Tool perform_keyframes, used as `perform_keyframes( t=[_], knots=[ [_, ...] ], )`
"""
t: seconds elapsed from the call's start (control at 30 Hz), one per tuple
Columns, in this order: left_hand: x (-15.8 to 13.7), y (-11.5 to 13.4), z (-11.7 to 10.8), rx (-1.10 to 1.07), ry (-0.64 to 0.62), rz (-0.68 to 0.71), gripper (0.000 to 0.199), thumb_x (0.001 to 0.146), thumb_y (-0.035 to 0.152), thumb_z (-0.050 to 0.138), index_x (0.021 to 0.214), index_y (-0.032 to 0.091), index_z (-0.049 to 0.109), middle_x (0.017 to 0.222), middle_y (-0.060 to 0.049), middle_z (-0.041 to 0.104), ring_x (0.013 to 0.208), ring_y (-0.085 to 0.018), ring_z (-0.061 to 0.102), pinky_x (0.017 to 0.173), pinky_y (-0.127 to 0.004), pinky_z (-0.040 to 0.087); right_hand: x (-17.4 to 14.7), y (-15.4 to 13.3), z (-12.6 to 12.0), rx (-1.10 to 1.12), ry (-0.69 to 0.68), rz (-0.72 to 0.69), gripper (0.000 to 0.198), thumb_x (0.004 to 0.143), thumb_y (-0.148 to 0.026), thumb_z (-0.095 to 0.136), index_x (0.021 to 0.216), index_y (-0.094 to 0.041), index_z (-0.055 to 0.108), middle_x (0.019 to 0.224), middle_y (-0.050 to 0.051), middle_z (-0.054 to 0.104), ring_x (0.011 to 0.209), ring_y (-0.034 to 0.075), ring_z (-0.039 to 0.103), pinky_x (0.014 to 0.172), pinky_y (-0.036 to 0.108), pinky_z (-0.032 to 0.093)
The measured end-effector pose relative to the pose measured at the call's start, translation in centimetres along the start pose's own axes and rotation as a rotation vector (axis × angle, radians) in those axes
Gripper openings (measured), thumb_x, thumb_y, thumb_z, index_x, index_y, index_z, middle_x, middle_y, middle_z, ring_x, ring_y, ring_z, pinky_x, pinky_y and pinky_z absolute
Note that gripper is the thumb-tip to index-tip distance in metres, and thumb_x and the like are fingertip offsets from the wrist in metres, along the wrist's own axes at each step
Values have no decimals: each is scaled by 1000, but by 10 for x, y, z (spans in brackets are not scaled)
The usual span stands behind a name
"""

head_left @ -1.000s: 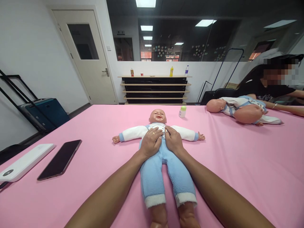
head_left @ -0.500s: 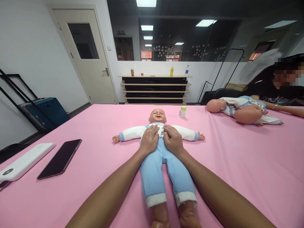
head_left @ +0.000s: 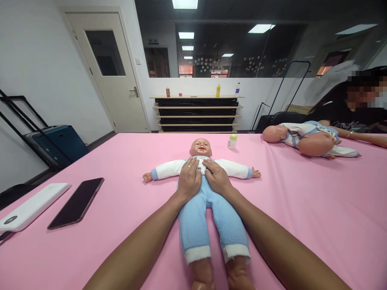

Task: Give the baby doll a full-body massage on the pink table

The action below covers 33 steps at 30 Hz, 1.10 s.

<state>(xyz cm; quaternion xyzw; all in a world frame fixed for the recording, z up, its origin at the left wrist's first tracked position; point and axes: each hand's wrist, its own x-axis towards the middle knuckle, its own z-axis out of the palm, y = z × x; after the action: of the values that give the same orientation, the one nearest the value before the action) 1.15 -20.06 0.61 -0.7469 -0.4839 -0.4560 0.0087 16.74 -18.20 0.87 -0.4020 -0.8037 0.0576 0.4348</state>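
A baby doll (head_left: pixel 196 221) in a white and light blue outfit lies on its back, its head away from me and its arms stretched out sideways. My left hand (head_left: pixel 189 179) rests flat on the left side of its chest, fingers extended towards the head. On the chest's other side lies my right hand (head_left: pixel 217 177), also flat with fingers stretched out. A narrow strip of the white shirt front shows between the two hands; the palms hide the rest. Beyond the doll's arm stands a small bottle with a green cap (head_left: pixel 232 142).
Pink cloth covers the table (head_left: pixel 127 249). A dark phone (head_left: pixel 76 203) and a white power bank (head_left: pixel 34 206) lie at left. Two more dolls (head_left: pixel 316 143) lie at far right, near a seated person's arm (head_left: pixel 367 139). A shelf (head_left: pixel 198 107) stands behind.
My right hand has shifted slightly left on the doll's chest, closer to my left hand. The doll and the other objects stay in place.
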Motion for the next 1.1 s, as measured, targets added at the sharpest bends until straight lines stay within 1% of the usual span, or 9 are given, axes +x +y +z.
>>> perform_keyframes(
  t=[0.13,0.27,0.43,0.57,0.67,0.8,0.87,0.97,1.1],
  knots=[
    [-1,7,-8,-11,-53,167,40,90,18,42,128,20,54,139,-7,52,137,-22,37,115,-48,31,0,5,2,-31,20,140,40,88,-22,47,125,-17,60,132,10,58,127,25,50,112,46,36],
    [0,10,-12,-39,-150,245,39,90,18,42,127,20,56,135,-6,56,136,-21,39,115,-46,30,-1,4,2,-55,94,215,36,88,-23,46,120,-17,62,126,11,62,120,25,55,107,44,40],
    [6,12,-13,-11,-305,170,39,96,27,37,130,28,56,138,0,54,136,-21,40,116,-47,26,-4,-3,-1,-72,203,243,32,89,-19,41,111,-16,63,112,10,67,105,23,61,98,41,46],
    [9,8,-9,8,-321,98,41,97,29,34,133,28,53,142,1,50,139,-21,34,117,-46,24,-5,-8,-2,-61,287,122,32,87,-17,44,112,-14,63,114,11,66,111,23,58,102,40,44],
    [10,3,-4,7,-302,31,42,94,26,39,134,27,52,144,0,47,139,-22,34,117,-46,23,-6,-10,-4,-17,257,-41,34,85,-16,48,116,-16,63,118,10,65,116,23,56,107,42,42],
    [8,-8,4,-9,-209,-57,44,91,18,40,132,23,55,143,-2,48,138,-21,36,117,-45,24,-6,-12,-7,40,157,-205,37,84,-14,49,118,-19,62,121,8,64,122,22,54,108,44,42],
    [6,-13,7,-16,-159,-90,43,90,17,39,129,19,57,141,-5,50,137,-22,37,117,-44,25,-5,-12,-7,46,88,-227,35,84,-15,50,116,-19,64,119,7,66,121,22,55,108,44,42],
    [2,-16,11,-46,-76,-140,41,90,17,39,126,14,59,137,-9,54,134,-22,41,116,-43,28,-3,-10,-6,31,-12,-207,30,87,-17,49,111,-21,67,118,6,67,119,21,57,110,44,40],
    [-1,-10,9,-79,62,-165,37,86,12,41,115,16,63,126,-9,61,124,-22,50,112,-44,35,0,-6,-4,-11,-70,-138,35,89,-19,47,119,-20,65,127,6,62,125,21,52,112,44,36]
  ],
)
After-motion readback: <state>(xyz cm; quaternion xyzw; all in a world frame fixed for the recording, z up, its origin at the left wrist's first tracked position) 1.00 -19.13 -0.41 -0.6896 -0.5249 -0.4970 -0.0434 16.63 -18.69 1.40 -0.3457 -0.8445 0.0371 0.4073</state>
